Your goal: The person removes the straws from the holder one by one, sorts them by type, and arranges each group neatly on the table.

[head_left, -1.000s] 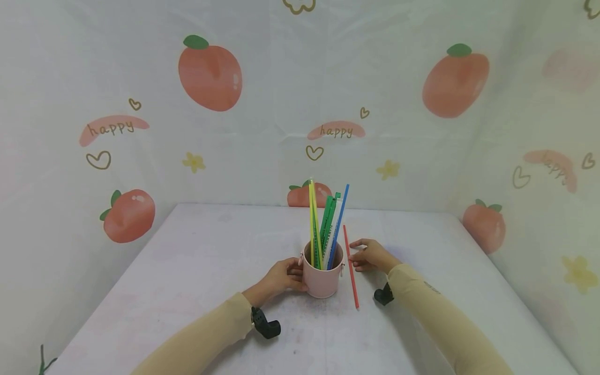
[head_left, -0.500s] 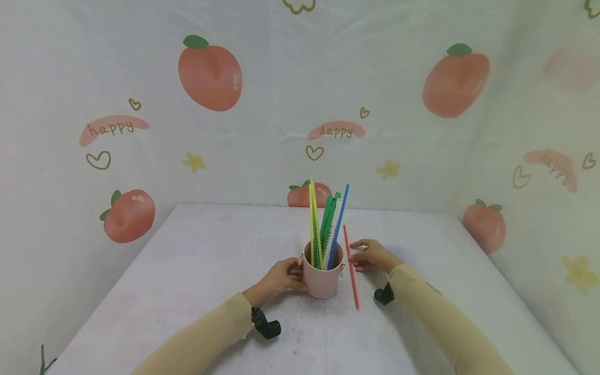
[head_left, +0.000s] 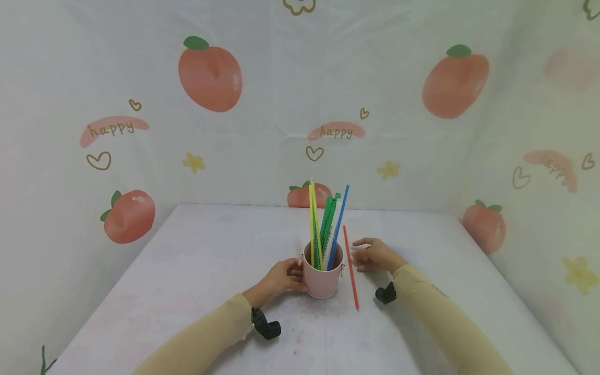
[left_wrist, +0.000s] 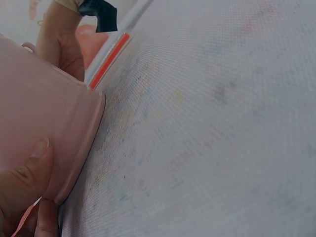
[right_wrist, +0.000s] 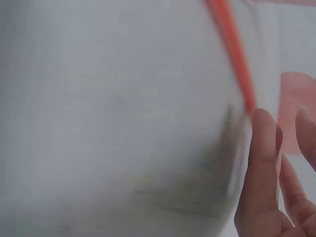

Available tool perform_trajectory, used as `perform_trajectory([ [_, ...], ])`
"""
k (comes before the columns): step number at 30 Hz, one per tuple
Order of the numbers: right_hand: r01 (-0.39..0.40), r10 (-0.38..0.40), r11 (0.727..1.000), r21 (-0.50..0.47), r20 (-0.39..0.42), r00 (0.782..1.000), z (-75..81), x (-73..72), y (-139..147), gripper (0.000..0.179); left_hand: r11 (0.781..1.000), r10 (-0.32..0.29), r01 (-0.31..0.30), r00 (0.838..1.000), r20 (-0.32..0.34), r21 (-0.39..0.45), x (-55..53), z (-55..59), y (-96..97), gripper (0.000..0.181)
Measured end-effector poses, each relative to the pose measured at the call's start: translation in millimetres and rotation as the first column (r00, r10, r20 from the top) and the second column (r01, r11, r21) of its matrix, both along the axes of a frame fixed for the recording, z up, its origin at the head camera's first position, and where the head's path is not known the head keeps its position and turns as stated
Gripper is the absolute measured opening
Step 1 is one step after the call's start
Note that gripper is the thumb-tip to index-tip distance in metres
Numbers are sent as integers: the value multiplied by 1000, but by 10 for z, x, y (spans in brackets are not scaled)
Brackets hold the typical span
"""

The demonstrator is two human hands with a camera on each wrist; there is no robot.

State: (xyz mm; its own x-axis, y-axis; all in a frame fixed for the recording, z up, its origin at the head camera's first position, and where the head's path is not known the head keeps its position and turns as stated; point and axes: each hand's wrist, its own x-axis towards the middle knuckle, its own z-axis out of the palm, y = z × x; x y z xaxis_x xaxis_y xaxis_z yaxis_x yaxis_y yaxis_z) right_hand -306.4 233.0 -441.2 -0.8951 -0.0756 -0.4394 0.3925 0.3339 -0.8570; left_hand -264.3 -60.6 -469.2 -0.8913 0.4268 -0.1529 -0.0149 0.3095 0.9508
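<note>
While left hand (head_left: 280,277) is gripping cup (head_left: 321,284), right hand (head_left: 376,255) is holding nothing, fingers loosely parted; red stick (head_left: 352,276) is lying between the hands, just beside the right, long axis running fore-aft.

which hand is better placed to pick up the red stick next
Probably the right hand: it is close beside the red stick and seems to hold nothing. The left hand holds the pink bucket, which stands between it and the stick.
</note>
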Motion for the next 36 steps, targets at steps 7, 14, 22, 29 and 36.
perform_trajectory([
  [7, -8, 6, 999, -32, -80, 997, 221, -38, 13, 53, 1000, 4, -4, 1000, 2, 5, 5, 14, -9, 60],
  [14, -64, 46, 994, -87, -195, 980, 478, -25, -54, 55, 1000, 15, -15, 1000, 3, -16, 28, 37, -12, 61],
  [22, -149, 85, 971, -186, -314, 945, 737, 73, -136, 55, 1000, 7, -7, 1000, 2, -7, 19, 12, -16, 59],
  [29, -194, 83, 951, -241, -404, 911, 807, 154, -201, 53, 1000, 1, -1, 1000, 3, -17, 6, 12, -16, 58],
  [36, -183, 54, 951, -247, -453, 890, 682, 179, -297, 50, 1000, -7, 7, 1000, 7, -10, 0, 14, -18, 59],
])
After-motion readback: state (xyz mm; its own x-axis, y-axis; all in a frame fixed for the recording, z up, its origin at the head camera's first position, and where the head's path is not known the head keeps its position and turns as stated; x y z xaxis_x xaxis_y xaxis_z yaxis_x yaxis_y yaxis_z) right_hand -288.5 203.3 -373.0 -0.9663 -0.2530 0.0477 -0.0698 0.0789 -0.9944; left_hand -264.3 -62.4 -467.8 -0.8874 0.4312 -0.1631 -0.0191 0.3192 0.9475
